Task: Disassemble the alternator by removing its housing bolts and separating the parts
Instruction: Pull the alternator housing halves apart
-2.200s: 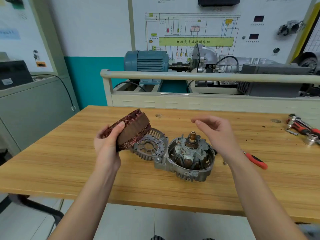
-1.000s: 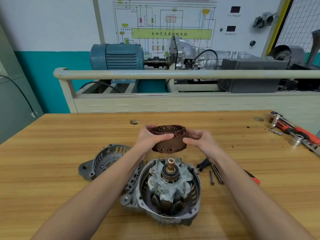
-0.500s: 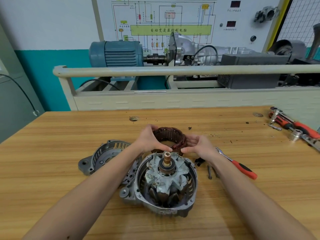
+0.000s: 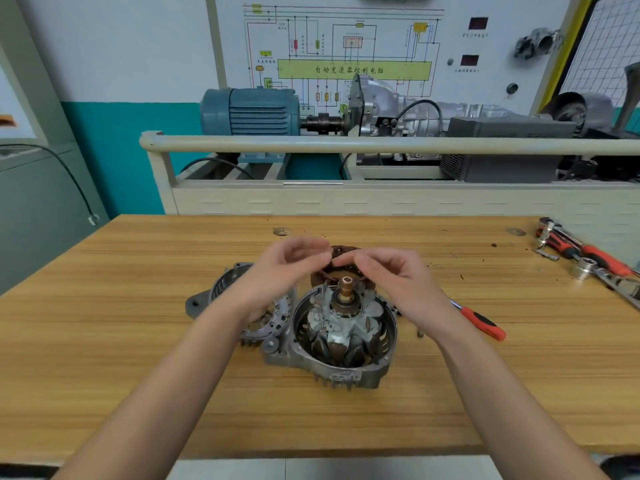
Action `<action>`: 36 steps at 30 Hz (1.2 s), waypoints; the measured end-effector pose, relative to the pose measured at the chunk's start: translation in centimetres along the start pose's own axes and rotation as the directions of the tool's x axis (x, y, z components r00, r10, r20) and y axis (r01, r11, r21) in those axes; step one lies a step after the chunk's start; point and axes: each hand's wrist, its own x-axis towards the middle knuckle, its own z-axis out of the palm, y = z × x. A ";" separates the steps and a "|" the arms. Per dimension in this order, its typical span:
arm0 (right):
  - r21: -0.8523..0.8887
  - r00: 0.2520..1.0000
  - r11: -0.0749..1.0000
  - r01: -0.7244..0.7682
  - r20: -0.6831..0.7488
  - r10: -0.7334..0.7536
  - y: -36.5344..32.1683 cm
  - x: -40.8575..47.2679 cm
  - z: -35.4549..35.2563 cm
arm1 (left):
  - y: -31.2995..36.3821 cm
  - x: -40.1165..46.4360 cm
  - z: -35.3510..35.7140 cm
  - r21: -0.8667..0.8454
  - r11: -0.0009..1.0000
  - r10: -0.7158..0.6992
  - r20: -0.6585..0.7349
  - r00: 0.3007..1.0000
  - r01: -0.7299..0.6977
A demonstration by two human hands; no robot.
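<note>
The copper-wound stator ring (image 4: 343, 253) lies flat on the wooden table (image 4: 131, 341), just behind the front housing (image 4: 346, 375). That housing holds the rotor (image 4: 341, 329), whose shaft points up. Left of it lies the separated rear cover (image 4: 221, 289), partly hidden by my left forearm. My left hand (image 4: 282, 271) and my right hand (image 4: 393, 277) hover over the stator with loosely curled fingers, their tips nearly meeting. Neither hand holds anything.
A red-handled screwdriver (image 4: 483, 323) lies right of the housing, with a small bolt (image 4: 419, 334) near my right wrist. Red-handled ratchet tools (image 4: 588, 256) and a socket (image 4: 581, 271) sit at the table's far right. A training bench (image 4: 346, 200) with a blue motor (image 4: 249, 110) stands behind.
Both hands carried the stator over, set it on the table behind the housing, then let go and lifted slightly above it.
</note>
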 end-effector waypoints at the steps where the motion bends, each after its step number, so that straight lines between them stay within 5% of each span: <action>1: -0.004 0.999 1.000 0.013 0.042 -0.012 -0.5 -0.5 0.5 | -0.4 -1.8 0.4 -0.014 1.000 -0.008 0.018 1.000 0.008; 5: -0.158 0.996 0.987 0.041 0.086 -0.027 -0.2 -0.6 1.6 | -2.6 -5.4 2.5 0.115 0.993 -0.038 0.022 0.999 0.035; 11: -0.125 1.000 0.992 -0.009 0.014 0.011 1.2 -0.4 1.5 | -3.5 -5.2 3.9 0.217 0.976 0.000 -0.033 0.999 0.007; 26: -0.292 0.965 0.956 0.014 -0.246 -0.089 1.5 -0.6 3.0 | -3.8 -4.8 3.6 0.206 0.978 -0.048 0.027 0.999 0.041; 36: -0.361 0.991 0.932 -0.020 -0.129 -0.029 0.0 -1.1 1.3 | -3.7 -4.8 3.7 0.144 0.990 -0.014 0.018 1.000 0.011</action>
